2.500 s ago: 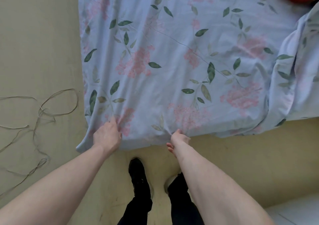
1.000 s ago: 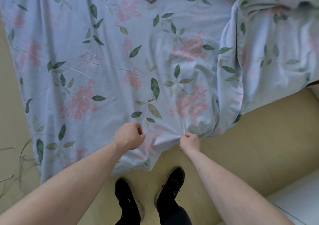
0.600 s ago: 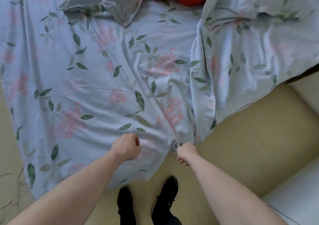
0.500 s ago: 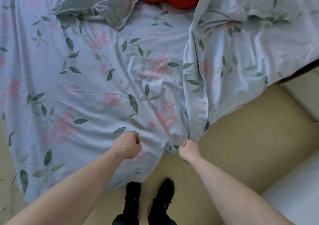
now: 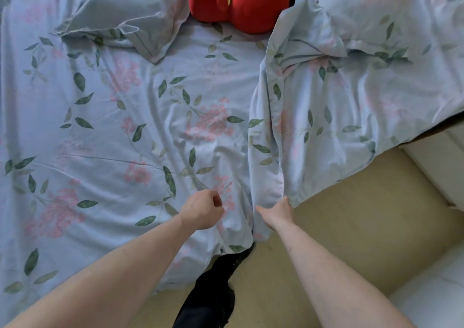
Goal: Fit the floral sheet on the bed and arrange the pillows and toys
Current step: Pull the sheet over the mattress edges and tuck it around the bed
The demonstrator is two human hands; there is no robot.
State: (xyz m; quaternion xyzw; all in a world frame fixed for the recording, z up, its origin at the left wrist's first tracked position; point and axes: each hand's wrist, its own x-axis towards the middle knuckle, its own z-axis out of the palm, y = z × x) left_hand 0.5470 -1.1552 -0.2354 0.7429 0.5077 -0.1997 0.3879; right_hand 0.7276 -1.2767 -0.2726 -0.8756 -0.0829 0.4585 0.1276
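Under right hand [image 5: 277, 214], apparently: sheet [image 5: 155, 136].

Two bare forearms are seen, no sleeves reaching into view on either. Left hand [image 5: 202, 208] and right hand [image 5: 277, 213] are worn bare: no gloves, rings, watch or bands are made out. A few faint marks are noted along the right forearm. Dark, near-black trousers [image 5: 200, 312] are seen at the near edge, between the arms. A black shoe [image 5: 227, 258] is partly shown just beyond; laces are too blurred to tell.
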